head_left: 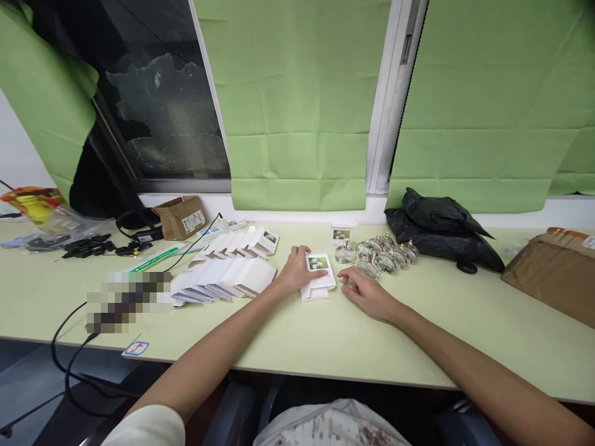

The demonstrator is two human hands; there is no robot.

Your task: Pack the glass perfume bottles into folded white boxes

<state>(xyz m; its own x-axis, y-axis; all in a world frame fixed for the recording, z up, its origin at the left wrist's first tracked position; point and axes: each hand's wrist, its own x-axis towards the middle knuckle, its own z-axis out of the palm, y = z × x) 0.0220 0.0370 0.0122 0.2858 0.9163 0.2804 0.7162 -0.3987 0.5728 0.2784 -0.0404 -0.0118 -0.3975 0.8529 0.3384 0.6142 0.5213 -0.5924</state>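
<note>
My left hand [296,270] grips a small white carton [321,280] with a flower picture on its face, thumb across the front and fingers behind the left side. The carton's flap at the near end stands open. Just to its right, my right hand [365,291] hovers or rests low with fingers loosely bent and apart, nothing visible in it. Beyond that hand stand several glass perfume bottles [387,262] with gold-coloured necks. Another flower-printed carton [341,235] is behind them. Left of my left hand lie two rows of white cartons [227,279].
Black plastic bags [441,232] lie at the back right, with a large brown cardboard box [553,272] beyond them. At the back left are a small open cardboard box [181,218], black cables and a power strip. The table's front edge [344,375] runs before me.
</note>
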